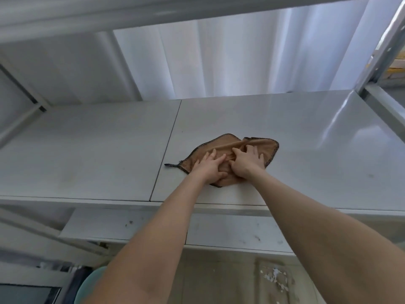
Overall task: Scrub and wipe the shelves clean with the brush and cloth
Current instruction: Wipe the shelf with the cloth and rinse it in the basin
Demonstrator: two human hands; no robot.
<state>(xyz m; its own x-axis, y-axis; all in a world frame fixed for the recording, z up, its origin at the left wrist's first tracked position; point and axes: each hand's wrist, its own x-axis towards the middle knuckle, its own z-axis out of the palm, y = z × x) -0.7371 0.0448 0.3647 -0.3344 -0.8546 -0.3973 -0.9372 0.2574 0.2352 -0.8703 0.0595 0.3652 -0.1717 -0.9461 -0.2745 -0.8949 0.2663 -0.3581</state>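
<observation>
Both hands (209, 170) (246, 163) press a rumpled brown cloth (228, 142) on the glossy shelf (306, 154).

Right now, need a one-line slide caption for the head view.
Left hand and right hand press a brown cloth onto the white shelf; dark specks dot the lower shelf.

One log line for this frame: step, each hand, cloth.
step: wipe; left hand: pressing cloth; right hand: pressing cloth; cloth: bunched, on shelf
</observation>
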